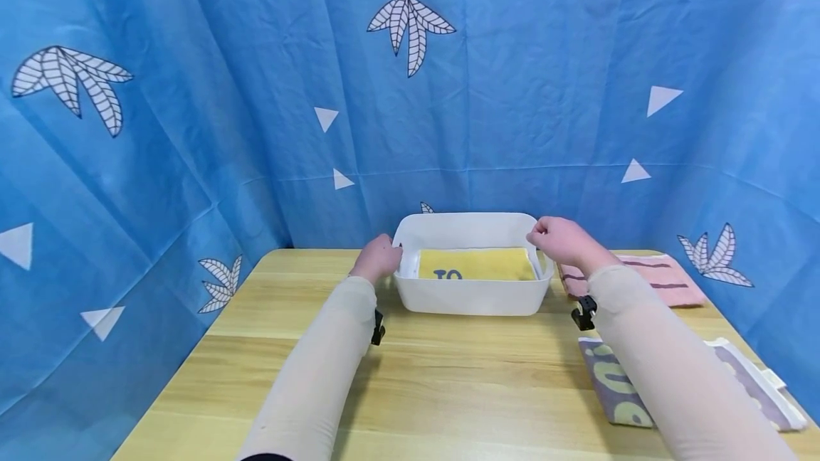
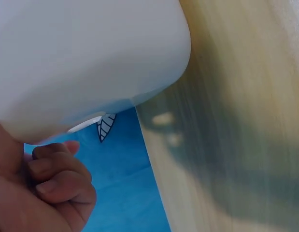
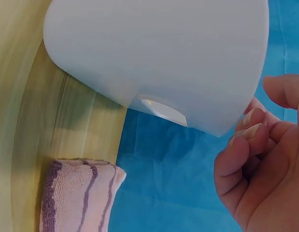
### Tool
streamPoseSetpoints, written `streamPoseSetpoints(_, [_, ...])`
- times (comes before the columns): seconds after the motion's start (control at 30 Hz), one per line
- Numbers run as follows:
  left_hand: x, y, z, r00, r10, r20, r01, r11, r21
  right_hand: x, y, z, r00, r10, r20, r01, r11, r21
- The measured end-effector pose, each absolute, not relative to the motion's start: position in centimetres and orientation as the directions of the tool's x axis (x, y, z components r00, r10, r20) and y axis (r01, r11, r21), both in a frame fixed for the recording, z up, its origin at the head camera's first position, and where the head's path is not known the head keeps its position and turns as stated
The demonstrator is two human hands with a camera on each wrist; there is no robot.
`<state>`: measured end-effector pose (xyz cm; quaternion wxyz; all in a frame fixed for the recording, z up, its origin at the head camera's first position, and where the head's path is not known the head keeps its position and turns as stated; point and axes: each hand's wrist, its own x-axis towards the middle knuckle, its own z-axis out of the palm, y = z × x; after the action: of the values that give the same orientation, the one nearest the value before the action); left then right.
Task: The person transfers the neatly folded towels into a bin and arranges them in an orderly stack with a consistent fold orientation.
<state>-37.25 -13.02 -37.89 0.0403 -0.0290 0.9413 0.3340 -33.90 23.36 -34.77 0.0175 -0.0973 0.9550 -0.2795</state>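
A white plastic basket (image 1: 470,297) stands toward the back of the wooden table. Inside it lies a folded yellow towel (image 1: 477,263) with dark letters. My left hand (image 1: 378,258) grips the rim at the left end, thumb over the edge and the other fingers curled below, as the left wrist view shows. At the opposite end my right hand (image 1: 566,240) holds the rim near the back corner, with its thumb tip (image 3: 274,89) at the edge and the fingers curled outside. An oval handle slot (image 3: 163,111) shows in the basket's end wall, no fingers through it.
A folded pink towel with dark stripes (image 1: 666,279) lies right of the basket. Nearer me, a purple and green patterned towel (image 1: 611,383) is partly hidden under my right forearm. Blue patterned curtain (image 1: 512,91) hangs behind and beside the table (image 1: 448,390).
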Motion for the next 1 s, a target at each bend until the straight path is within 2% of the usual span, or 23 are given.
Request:
streamPoseSetpoints(0.3, [-37.3,-13.1,-38.5,-0.993,-0.056,-0.100,-0.109,0.729,0.676,-33.1,23.6,-34.4,-0.975,-0.217,0.053,-0.212,0.828,-0.519])
streamPoseSetpoints(0.53, [-37.5,-12.8,-38.7,-0.990,-0.075,-0.119,-0.135,0.726,0.674,-32.2,24.2,-34.5,-0.976,-0.212,0.053,-0.208,0.828,-0.521])
streamPoseSetpoints(1.0, [-37.1,-12.4,-38.5,-0.989,-0.076,-0.129,-0.145,0.701,0.699,-29.1,26.4,-35.0,-0.973,-0.211,0.089,-0.229,0.871,-0.434])
